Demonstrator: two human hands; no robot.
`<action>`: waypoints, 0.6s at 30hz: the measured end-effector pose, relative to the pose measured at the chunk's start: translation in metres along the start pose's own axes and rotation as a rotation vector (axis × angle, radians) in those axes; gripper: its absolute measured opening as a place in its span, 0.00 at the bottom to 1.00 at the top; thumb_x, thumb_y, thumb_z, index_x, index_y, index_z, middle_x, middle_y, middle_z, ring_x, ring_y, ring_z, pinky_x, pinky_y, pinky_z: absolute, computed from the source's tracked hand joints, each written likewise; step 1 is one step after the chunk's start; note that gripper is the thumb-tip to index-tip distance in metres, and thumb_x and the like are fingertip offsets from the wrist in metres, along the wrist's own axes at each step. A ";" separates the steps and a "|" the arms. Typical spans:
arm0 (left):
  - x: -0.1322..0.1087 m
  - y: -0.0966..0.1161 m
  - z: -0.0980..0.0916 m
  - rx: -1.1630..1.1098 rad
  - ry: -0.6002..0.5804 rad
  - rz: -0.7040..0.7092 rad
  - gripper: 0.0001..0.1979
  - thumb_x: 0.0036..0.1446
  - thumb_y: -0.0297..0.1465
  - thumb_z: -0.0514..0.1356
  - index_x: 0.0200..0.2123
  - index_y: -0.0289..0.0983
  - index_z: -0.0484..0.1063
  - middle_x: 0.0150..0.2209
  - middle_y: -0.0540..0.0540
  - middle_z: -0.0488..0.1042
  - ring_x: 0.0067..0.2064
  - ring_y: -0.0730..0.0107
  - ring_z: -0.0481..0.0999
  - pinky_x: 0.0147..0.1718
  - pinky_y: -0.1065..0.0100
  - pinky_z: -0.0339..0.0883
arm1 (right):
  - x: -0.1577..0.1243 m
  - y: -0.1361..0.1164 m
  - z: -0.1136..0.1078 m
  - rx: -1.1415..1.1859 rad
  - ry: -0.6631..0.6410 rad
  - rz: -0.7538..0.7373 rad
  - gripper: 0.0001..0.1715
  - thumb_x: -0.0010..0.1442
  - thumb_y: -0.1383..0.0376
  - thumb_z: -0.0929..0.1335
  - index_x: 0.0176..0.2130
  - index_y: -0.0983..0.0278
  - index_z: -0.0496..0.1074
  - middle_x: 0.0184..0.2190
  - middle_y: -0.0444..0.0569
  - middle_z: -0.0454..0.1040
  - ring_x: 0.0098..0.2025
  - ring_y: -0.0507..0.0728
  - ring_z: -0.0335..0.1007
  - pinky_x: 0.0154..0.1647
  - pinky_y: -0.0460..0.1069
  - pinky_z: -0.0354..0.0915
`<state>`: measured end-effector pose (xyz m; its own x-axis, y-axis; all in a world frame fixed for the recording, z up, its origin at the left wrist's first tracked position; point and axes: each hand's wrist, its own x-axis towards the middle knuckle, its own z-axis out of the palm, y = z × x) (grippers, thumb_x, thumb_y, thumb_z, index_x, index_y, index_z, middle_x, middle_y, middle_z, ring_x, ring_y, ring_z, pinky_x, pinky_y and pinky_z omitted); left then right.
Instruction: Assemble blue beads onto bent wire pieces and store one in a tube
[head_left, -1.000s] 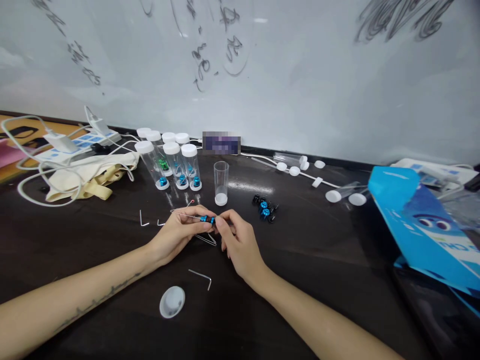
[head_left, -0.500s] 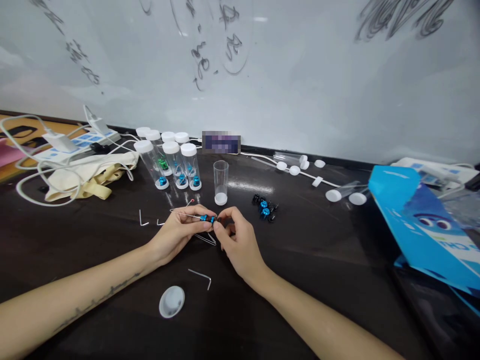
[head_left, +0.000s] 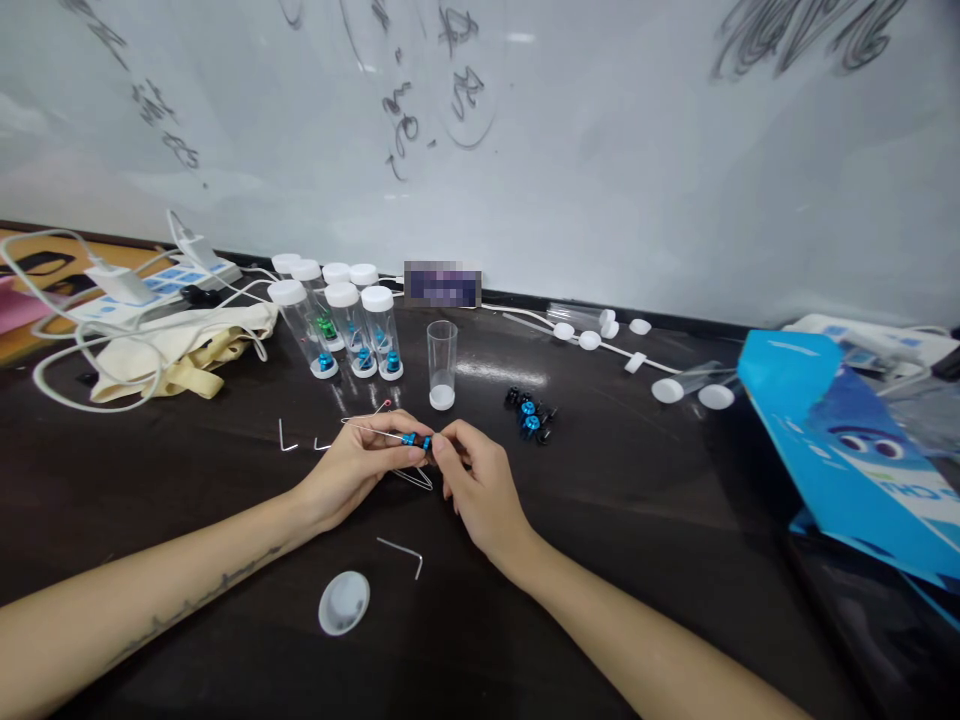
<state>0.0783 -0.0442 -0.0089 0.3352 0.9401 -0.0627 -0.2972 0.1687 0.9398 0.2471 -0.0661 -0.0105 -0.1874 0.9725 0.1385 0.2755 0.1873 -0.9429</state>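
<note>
My left hand [head_left: 351, 466] pinches a small blue-and-black metal part [head_left: 414, 440] between thumb and fingers. A thin pale wire [head_left: 371, 430] runs leftward from that part, with a small red tip above the fingers; a loop of it hangs below. The fingertips of my right hand [head_left: 480, 480] are closed at the part's right end, and they hide what they hold there. Just behind my hands stands an uncapped clear tube [head_left: 442, 365] with a white base. Nearer to me lie an L-shaped hex key [head_left: 405, 552] and an upturned white cap [head_left: 344, 604] with tiny pieces inside.
Capped tubes [head_left: 377, 300] with blue or green parts stand at the back left. Loose blue and black parts [head_left: 531, 423] lie right of my hands. More hex keys [head_left: 283, 440], a cloth bag [head_left: 142, 350], cables, lying tubes and a blue package [head_left: 832, 430] surround the area.
My right thumb and fingers have shifted slightly to the right at the end of the part. More of its blue end now shows. My left hand is nearly still.
</note>
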 end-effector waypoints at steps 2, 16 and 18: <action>0.000 0.000 0.000 -0.002 0.004 0.001 0.10 0.46 0.24 0.71 0.35 0.35 0.81 0.32 0.48 0.79 0.34 0.74 0.79 0.37 0.78 0.72 | 0.000 0.000 0.000 0.003 0.004 -0.001 0.15 0.67 0.58 0.61 0.31 0.62 0.65 0.19 0.39 0.63 0.19 0.48 0.59 0.20 0.42 0.55; 0.001 -0.001 0.000 -0.014 0.019 0.008 0.10 0.46 0.24 0.71 0.35 0.35 0.82 0.33 0.47 0.80 0.35 0.73 0.79 0.38 0.77 0.73 | 0.000 -0.001 0.001 0.010 0.037 -0.005 0.07 0.64 0.61 0.64 0.34 0.62 0.64 0.25 0.40 0.66 0.21 0.47 0.62 0.20 0.42 0.56; 0.000 -0.001 0.000 -0.017 0.012 0.008 0.10 0.46 0.24 0.71 0.35 0.35 0.81 0.33 0.47 0.80 0.34 0.74 0.79 0.37 0.78 0.73 | 0.000 -0.001 0.001 0.013 0.031 -0.008 0.10 0.65 0.60 0.63 0.33 0.62 0.64 0.25 0.40 0.66 0.21 0.47 0.62 0.20 0.42 0.56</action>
<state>0.0787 -0.0440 -0.0099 0.3218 0.9449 -0.0594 -0.3152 0.1661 0.9344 0.2463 -0.0669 -0.0097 -0.1598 0.9748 0.1553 0.2621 0.1936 -0.9454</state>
